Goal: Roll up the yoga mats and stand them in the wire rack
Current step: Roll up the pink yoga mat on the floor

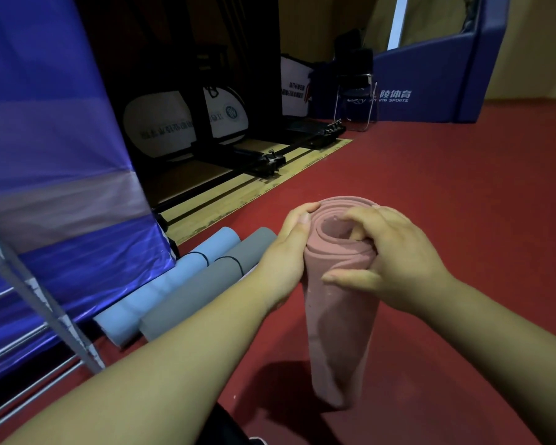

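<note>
Pink mat (pixel 341 316) upright, loosely coiled, left grip (pixel 286 252) wrapping its side, right grip (pixel 395 258) pinching the top coils: tighten evenly, then stand in rack (pixel 29 293).

both hands (pixel 395 255) curled, forearms reaching forward.

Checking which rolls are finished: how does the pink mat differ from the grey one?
The pink mat stands on end, gripped by left hand and right hand; the grey mat lies on the floor, untouched. The pink mat's roll is loose; the grey mat's is tight, with a black band round it. Both are rolled, neither in the rack.
</note>
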Demonstrator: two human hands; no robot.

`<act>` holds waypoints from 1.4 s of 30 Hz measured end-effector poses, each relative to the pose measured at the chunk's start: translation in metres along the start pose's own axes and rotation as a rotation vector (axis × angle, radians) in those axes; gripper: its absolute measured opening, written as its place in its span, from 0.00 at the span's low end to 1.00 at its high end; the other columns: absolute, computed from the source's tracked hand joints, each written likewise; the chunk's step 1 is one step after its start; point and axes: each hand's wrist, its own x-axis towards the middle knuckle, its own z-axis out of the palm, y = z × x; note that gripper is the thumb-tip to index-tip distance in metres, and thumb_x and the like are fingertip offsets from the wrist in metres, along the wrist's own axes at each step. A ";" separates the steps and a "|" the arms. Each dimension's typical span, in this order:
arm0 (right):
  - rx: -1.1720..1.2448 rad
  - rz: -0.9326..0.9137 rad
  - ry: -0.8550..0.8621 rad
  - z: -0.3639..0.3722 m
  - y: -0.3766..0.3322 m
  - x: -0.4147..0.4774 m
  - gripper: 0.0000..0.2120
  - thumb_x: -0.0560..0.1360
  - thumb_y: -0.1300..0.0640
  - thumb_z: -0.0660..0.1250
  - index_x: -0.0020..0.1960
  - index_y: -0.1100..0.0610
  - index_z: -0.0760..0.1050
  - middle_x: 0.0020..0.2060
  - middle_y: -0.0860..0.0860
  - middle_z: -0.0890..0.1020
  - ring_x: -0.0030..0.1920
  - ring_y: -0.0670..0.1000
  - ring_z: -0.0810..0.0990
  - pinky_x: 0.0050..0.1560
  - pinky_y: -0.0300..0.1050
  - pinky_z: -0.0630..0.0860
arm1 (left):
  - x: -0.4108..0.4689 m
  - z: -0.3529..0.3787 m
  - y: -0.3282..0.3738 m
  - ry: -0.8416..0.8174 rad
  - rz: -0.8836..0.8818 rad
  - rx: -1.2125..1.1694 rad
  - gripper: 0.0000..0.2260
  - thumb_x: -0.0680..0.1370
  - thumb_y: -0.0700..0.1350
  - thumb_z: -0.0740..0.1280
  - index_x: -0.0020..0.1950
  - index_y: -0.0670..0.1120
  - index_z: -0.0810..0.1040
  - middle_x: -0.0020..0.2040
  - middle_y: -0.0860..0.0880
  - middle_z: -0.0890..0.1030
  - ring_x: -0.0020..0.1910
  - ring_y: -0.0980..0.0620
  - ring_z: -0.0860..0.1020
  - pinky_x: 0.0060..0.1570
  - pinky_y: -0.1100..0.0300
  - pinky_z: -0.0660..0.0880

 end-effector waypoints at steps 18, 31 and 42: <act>-0.247 -0.014 -0.518 0.089 0.010 -0.021 0.47 0.59 0.21 0.64 0.66 0.52 0.74 0.37 0.50 0.78 0.43 0.57 0.80 0.53 0.50 0.75 | 0.018 -0.091 -0.027 0.415 -0.516 -0.022 0.23 0.83 0.63 0.56 0.70 0.51 0.74 0.59 0.49 0.80 0.50 0.47 0.78 0.44 0.52 0.72; -0.112 -0.062 -0.378 0.131 -0.028 0.018 0.41 0.64 0.28 0.71 0.71 0.49 0.70 0.46 0.55 0.81 0.54 0.58 0.77 0.60 0.51 0.68 | -0.053 -0.161 -0.088 0.355 -0.436 0.607 0.19 0.82 0.56 0.65 0.72 0.53 0.71 0.52 0.49 0.80 0.44 0.49 0.79 0.47 0.55 0.72; -0.143 -0.135 -0.702 0.242 -0.091 0.035 0.43 0.69 0.26 0.67 0.77 0.44 0.62 0.58 0.55 0.79 0.63 0.55 0.73 0.66 0.47 0.62 | -0.143 -0.250 -0.245 0.598 -0.642 0.421 0.21 0.80 0.48 0.71 0.71 0.48 0.72 0.51 0.45 0.79 0.39 0.51 0.75 0.42 0.61 0.71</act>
